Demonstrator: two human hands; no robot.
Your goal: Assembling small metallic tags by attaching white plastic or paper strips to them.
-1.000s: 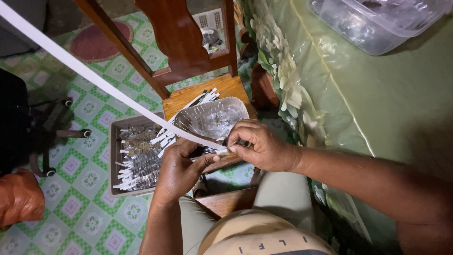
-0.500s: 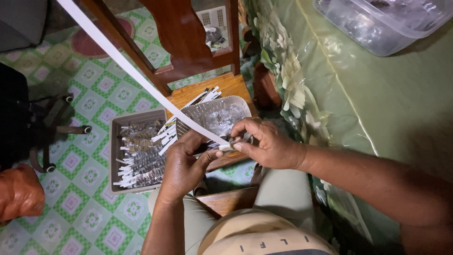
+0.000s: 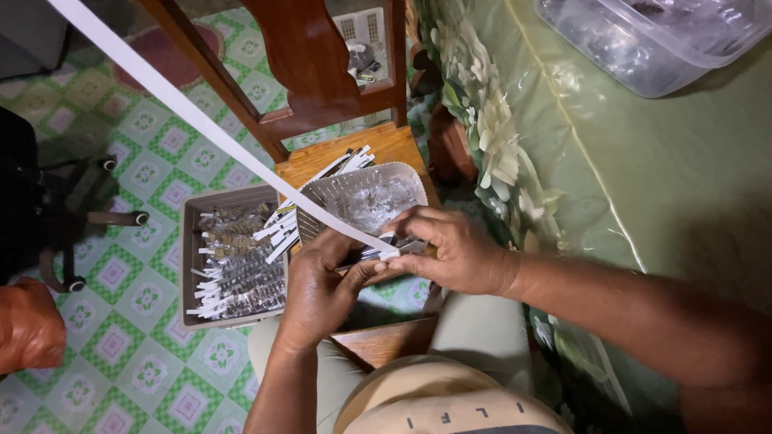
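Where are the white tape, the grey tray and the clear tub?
White tape (image 3: 201, 120), head view, middle of the strip.
Grey tray (image 3: 186, 241), head view, left rim.
Clear tub (image 3: 635, 64), head view, front wall.

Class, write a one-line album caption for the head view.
Two hands pinch a white strip's end above a perforated basket.

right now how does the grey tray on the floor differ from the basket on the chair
The grey tray is rectangular with solid walls; the basket is rounded and perforated. The tray sits on the tiled floor, the basket up on the wooden chair. The tray holds rows of white-tabbed packets, the basket loose clear ones. Both are open-topped.
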